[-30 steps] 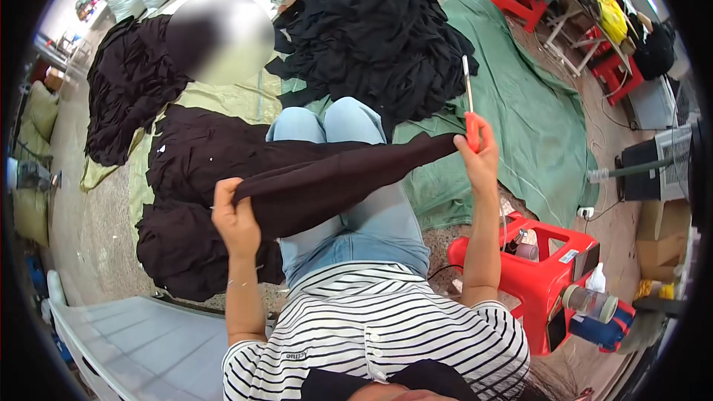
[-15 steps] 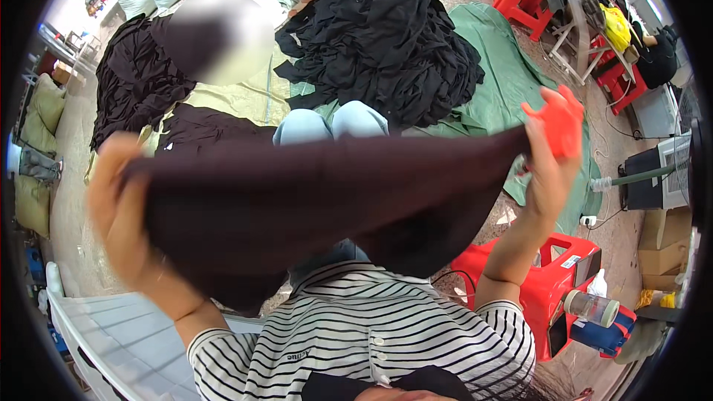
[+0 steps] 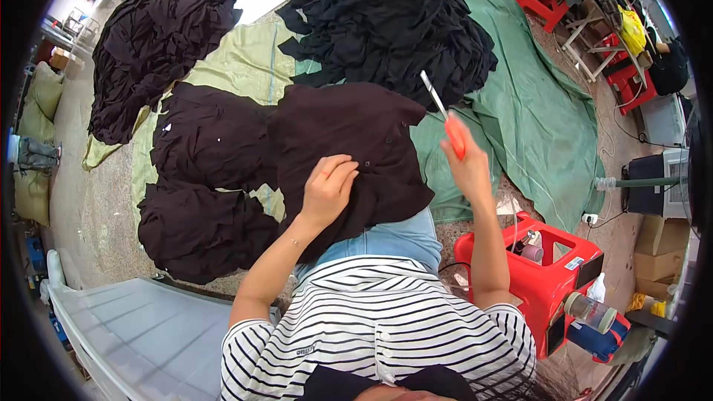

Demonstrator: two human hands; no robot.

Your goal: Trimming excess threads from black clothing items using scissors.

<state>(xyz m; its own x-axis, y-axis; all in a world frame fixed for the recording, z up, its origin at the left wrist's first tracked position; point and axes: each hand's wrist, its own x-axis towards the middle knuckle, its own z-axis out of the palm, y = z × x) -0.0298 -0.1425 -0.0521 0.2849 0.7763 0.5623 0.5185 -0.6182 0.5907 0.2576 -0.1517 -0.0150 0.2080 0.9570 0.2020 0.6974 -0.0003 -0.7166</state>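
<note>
A dark brown buttoned garment (image 3: 334,122) lies spread over my lap, small dark buttons along its right side. My left hand (image 3: 329,189) rests on it, palm down, fingers stretched out and close together near a button. To the right, my right hand (image 3: 469,167) is raised, closed around the red-orange handles of a pair of scissors (image 3: 454,137). Their metal blade points up and away, over the green sheet (image 3: 546,96). Beside my left arm are two more piles of dark brown cloth, the farther pile (image 3: 212,134) and the nearer pile (image 3: 204,230).
A large black cloth heap (image 3: 394,22) lies ahead, and a dark brown heap (image 3: 148,52) at far left. A red plastic stool (image 3: 512,289) stands at my right, a glass jar (image 3: 590,312) beside it. A whitish ribbed panel (image 3: 148,327) is at lower left.
The dark garment, earlier held up stretched between both hands, now lies on my lap. My left hand has come down onto it; my right hand has moved inward with the scissors pointing ahead.
</note>
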